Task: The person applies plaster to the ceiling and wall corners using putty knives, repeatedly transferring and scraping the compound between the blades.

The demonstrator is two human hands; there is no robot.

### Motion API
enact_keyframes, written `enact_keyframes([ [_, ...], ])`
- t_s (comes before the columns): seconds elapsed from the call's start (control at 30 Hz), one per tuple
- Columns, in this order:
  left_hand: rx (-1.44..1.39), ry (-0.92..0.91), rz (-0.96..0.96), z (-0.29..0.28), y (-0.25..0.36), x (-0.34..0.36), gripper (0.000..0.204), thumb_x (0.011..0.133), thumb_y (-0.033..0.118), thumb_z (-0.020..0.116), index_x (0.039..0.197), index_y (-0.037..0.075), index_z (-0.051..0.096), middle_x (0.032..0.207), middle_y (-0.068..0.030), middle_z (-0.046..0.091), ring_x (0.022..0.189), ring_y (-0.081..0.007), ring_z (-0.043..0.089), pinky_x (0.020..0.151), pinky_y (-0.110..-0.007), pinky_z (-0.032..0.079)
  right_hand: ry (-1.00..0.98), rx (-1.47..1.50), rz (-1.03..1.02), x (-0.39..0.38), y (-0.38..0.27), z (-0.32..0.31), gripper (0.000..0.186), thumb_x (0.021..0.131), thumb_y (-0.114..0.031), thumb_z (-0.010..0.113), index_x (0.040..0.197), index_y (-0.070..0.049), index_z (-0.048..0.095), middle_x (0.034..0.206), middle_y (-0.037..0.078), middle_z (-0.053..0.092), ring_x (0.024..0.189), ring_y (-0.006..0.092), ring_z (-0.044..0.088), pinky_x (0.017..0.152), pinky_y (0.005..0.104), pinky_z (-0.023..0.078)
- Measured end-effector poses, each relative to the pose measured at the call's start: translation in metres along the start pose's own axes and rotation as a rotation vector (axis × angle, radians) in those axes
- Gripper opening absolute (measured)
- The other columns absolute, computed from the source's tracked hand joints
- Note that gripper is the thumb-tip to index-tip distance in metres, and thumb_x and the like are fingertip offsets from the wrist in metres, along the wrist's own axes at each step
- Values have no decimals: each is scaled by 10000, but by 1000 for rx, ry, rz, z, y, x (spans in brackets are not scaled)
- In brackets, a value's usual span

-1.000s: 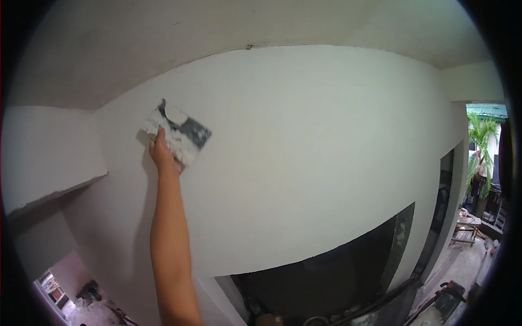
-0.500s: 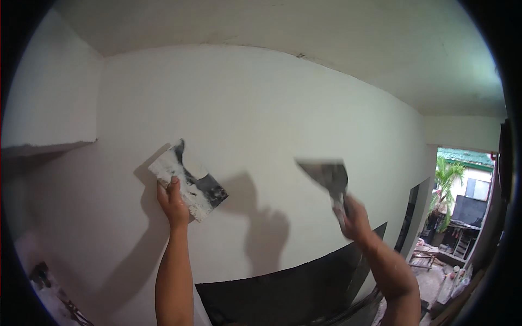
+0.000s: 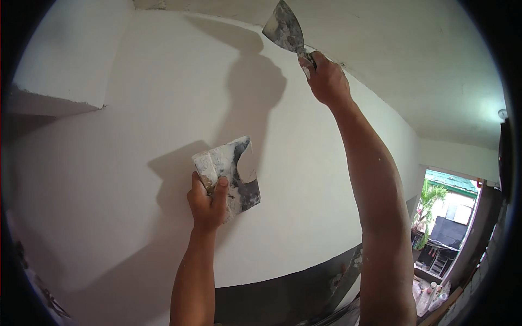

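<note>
My left hand (image 3: 209, 201) grips a flat, dark rectangular board (image 3: 251, 194) crusted with white putty, thumb on its face and fingers behind. A smooth lump of putty (image 3: 247, 165) sits along the board's right side. Raised high, my right hand (image 3: 329, 79) is closed round the handle of a putty knife (image 3: 284, 28). Its wide, smeared blade points up beside the line where wall and ceiling meet; whether it touches there I cannot tell. Behind both tools stands the pale wall (image 3: 310, 201), with shadows of my arms on it.
Overhead is the ceiling (image 3: 391, 60). A ledge with a rough lower edge (image 3: 54, 103) juts out at the left. Low in the middle is a dark panel or opening (image 3: 272, 301). At the right a doorway (image 3: 443, 217) shows a palm-like plant (image 3: 429, 204) and clutter outside.
My right hand has lifted the putty knife from mid-wall up to the ceiling line. My left hand and the board have shifted right, and the view has tilted upward.
</note>
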State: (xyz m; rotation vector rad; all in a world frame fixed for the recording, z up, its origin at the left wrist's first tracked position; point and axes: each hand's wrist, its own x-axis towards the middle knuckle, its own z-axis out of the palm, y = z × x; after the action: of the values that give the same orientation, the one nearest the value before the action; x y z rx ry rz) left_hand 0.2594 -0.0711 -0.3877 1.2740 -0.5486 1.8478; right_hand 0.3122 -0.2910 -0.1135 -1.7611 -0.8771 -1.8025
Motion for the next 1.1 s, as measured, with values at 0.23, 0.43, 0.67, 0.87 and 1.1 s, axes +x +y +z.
enact_keyframes([
  [0.23, 76, -66, -50, -6, -5, -2, 357, 936, 253, 665, 1082, -46, 535, 840, -107, 693, 710, -139, 658, 647, -284, 532, 66, -115, 8, 28, -10, 10, 377, 986, -417, 498, 1026, -59, 608, 939, 210, 701, 937, 417, 660, 816, 525, 509],
  [0.43, 106, -59, -30, -8, -7, -1, 371, 933, 256, 669, 1099, -45, 528, 851, -116, 695, 719, -159, 667, 655, -294, 534, 118, -188, 127, 32, 17, 15, 370, 983, -408, 496, 1101, -68, 586, 1014, 198, 701, 1012, 396, 650, 864, 505, 506],
  [0.67, 57, -42, 57, -6, -7, 0, 378, 933, 256, 665, 1115, -44, 524, 879, -132, 693, 753, -177, 673, 670, -295, 529, 171, -263, 238, 13, 71, 16, 373, 982, -420, 486, 1108, -82, 579, 1029, 195, 697, 1018, 403, 644, 849, 504, 506],
  [0.87, 58, -53, 64, -8, -9, 0, 359, 932, 234, 660, 1098, -49, 515, 869, -138, 692, 750, -181, 676, 666, -296, 529, 137, -366, 173, -24, 62, -18, 324, 965, -433, 539, 1045, -132, 626, 997, 115, 706, 936, 337, 679, 786, 484, 528],
  [1.1, 66, -121, -81, -13, -12, -2, 329, 920, 252, 671, 979, -20, 497, 753, -137, 673, 638, -219, 683, 584, -327, 534, 25, -797, -135, 11, -9, -53, 260, 962, -385, 566, 1063, -165, 660, 946, 46, 707, 889, 242, 696, 723, 405, 563],
])
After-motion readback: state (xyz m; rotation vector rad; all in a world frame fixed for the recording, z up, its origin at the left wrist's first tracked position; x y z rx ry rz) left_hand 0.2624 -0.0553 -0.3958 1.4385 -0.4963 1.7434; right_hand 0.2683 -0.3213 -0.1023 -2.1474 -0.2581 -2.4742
